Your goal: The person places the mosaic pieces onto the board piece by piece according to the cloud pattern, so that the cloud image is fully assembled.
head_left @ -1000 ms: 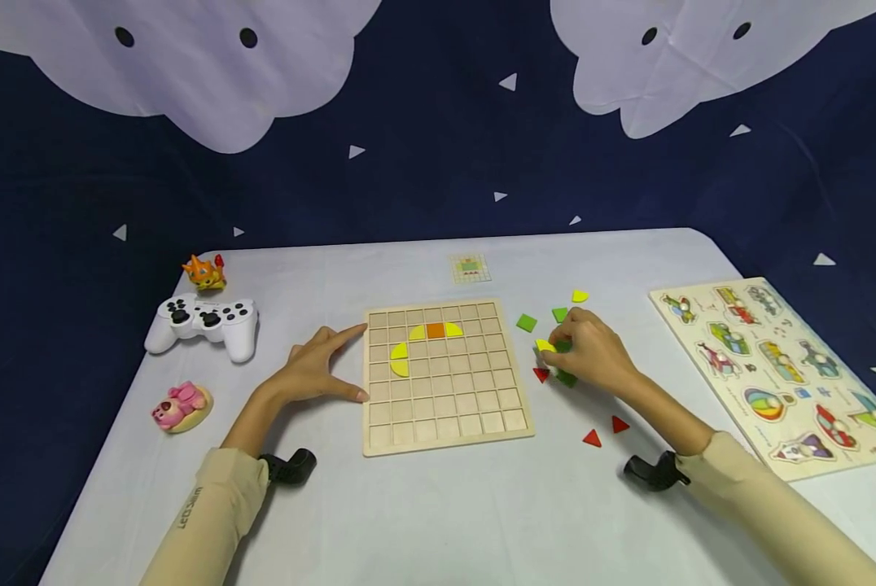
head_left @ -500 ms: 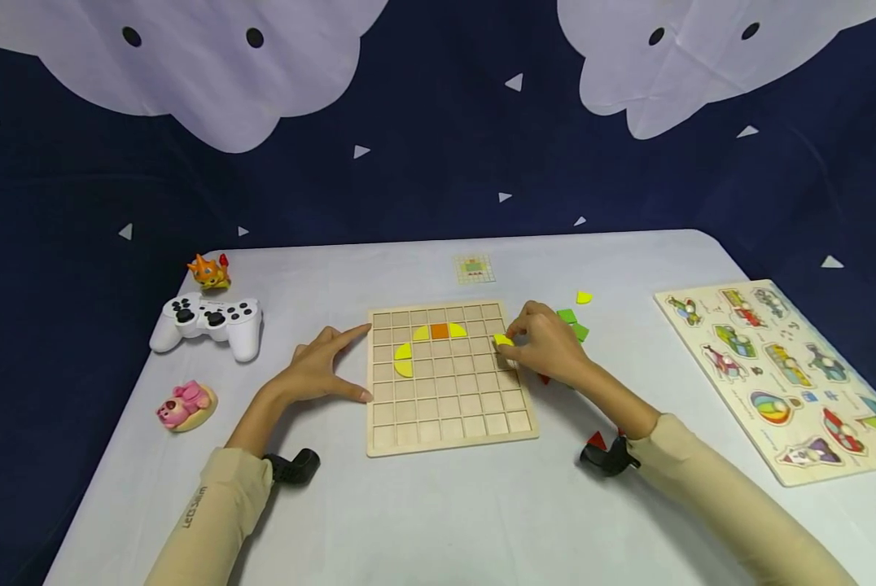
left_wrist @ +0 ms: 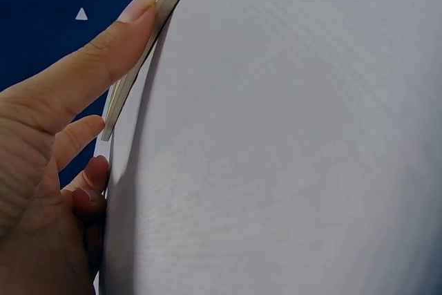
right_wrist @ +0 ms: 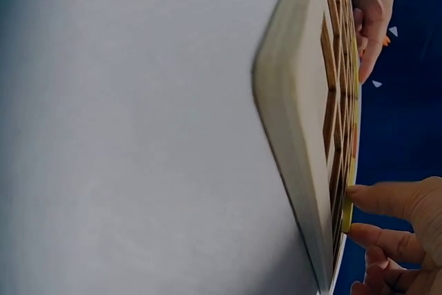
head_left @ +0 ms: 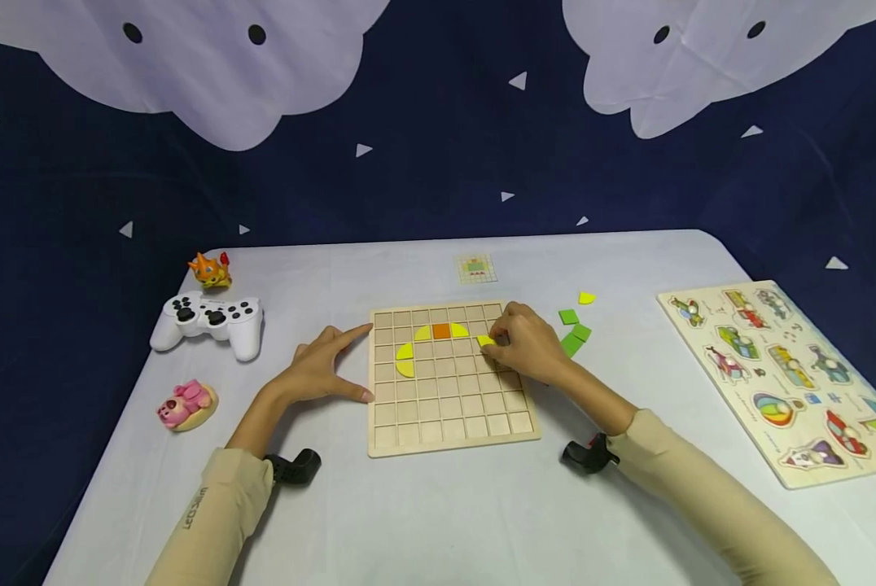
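A wooden grid board [head_left: 445, 407] lies mid-table. On its upper left squares are an orange square tile [head_left: 441, 331] with yellow rounded tiles on both sides, and two more yellow rounded tiles [head_left: 405, 360] lower left. My left hand [head_left: 312, 373] spans the board's left edge, index finger and thumb stretched apart with their tips at the rim. Over the board's upper right squares, my right hand [head_left: 529, 348] pinches a yellow quarter-circle tile [head_left: 485, 341] between thumb and index finger. The right wrist view shows this yellow tile [right_wrist: 347, 213] held on edge, close over the grid.
Right of the board lie green square tiles [head_left: 568, 317] and a yellow tile [head_left: 587, 299]. Behind it is a small pattern card [head_left: 476, 268]. A picture puzzle [head_left: 746, 391] occupies the right side; a game controller [head_left: 211, 321], pink figurine [head_left: 183, 404] and orange figurine [head_left: 211, 270] the left.
My right hand has taken the yellow tile from the loose pile and carried it left over the board. The left hand stays at the board's edge.
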{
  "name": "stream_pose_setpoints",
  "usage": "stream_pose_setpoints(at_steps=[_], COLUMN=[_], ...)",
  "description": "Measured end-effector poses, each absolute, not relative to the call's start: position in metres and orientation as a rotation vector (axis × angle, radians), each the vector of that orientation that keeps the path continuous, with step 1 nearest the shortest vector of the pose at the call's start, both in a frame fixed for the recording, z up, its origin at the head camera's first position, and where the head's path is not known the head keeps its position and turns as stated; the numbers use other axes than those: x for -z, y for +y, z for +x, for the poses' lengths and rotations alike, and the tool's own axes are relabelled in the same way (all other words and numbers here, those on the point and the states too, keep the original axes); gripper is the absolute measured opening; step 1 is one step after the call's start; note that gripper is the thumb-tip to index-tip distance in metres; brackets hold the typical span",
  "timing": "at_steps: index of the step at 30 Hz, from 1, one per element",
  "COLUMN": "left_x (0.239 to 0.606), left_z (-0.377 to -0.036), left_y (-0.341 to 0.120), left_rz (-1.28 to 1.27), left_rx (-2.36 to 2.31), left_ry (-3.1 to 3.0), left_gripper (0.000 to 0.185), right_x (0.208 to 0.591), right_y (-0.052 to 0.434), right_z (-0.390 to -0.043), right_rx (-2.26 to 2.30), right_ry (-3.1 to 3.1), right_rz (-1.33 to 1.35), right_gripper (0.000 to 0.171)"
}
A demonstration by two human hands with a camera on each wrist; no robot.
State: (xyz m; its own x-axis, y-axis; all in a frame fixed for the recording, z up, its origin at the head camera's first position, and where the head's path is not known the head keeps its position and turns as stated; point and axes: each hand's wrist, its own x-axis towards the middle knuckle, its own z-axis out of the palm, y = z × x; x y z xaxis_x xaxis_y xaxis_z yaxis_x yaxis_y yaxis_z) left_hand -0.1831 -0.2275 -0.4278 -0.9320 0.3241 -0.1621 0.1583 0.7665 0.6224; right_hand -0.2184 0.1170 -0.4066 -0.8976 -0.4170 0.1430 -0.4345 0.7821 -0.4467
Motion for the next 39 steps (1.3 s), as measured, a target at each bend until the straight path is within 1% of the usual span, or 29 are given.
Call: stream_pose_setpoints(at_steps=[6,24,29,34,39], left_x=[0.428,0.428,0.428,0.43,0.429], left_z=[-0.183,-0.184,-0.185,-0.183,-0.183], left_y=[-0.228,-0.229,-0.228,-0.228,-0.226], left_rz=[0.376,0.372,0.376,0.364,0.363], left_rx=[-0.923,-0.908,-0.913,-0.924,-0.935], left_ry=[2.704,2.699,2.703,2.693,2.697], left_gripper=[0.114,0.115,0.115,0.115,0.115], right_x=[0.409,0.409,0.406,0.397,0.384], right_y=[0.115,0.106,0.108,0.12,0.157], right_z=[-0.218,-0.222,-0.223,-0.228,-0.246], right_rx=[-0.738,-0.851,-0.872,-0.831,-0.75], right_ry=[-2.916,-2.931,-2.981,-3.016,-2.957], right_rz=[0.71,0.732,0.688,0.643,0.451], right_gripper=[0.016,0.012,0.012,0.019,0.032])
